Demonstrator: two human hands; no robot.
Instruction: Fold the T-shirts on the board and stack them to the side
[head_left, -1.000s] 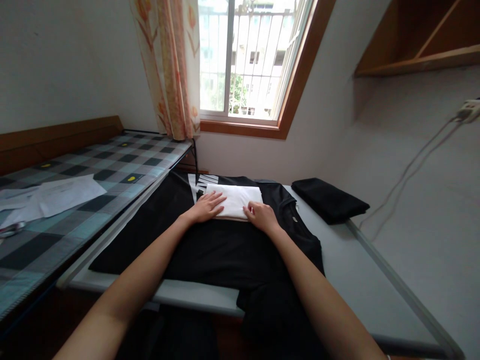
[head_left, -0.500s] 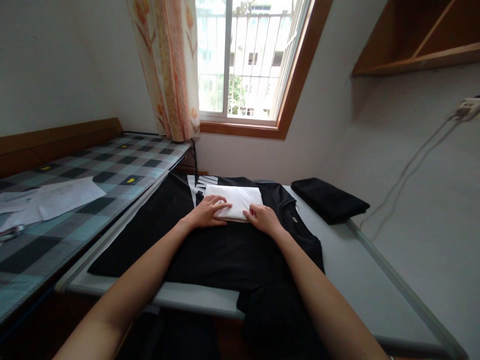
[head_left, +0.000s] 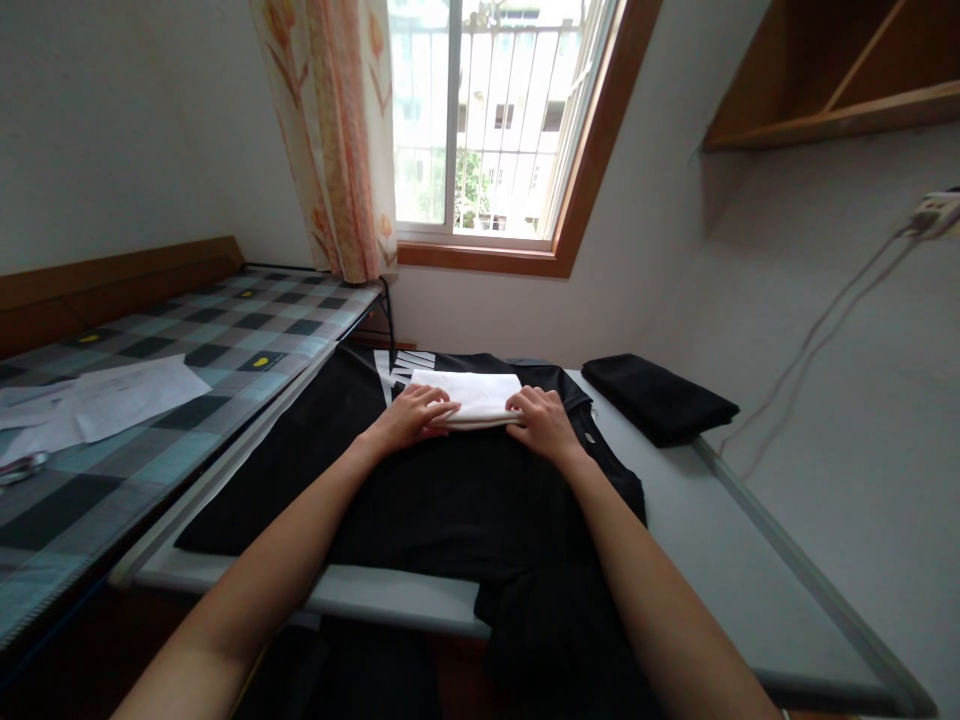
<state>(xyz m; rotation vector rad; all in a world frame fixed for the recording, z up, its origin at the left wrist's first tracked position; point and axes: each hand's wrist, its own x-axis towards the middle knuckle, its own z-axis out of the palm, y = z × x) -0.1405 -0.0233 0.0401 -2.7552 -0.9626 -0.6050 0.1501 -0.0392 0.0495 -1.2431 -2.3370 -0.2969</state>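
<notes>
A folded white piece (head_left: 476,392), cloth or paper I cannot tell, lies on a black T-shirt (head_left: 457,510) with white lettering at its far edge. Its near edge shows several layers, slightly raised. My left hand (head_left: 409,415) grips the near left corner, fingers on top and thumb at the edge. At the near right corner, my right hand (head_left: 546,418) pinches the same piece with bent fingers. The T-shirt is spread over a white table (head_left: 712,560), and one sleeve hangs over the front.
A folded black cloth (head_left: 660,400) lies at the table's right rear. To the left is a bed with a checked cover (head_left: 150,490), with white papers (head_left: 124,395) on it. Behind the table are a curtain (head_left: 352,150) and a barred window. A cable (head_left: 825,310) hangs along the right wall.
My right hand has shifted right, from the middle of the near edge to its right corner, and its fingers now rest on top. The near edge has lifted slightly.
</notes>
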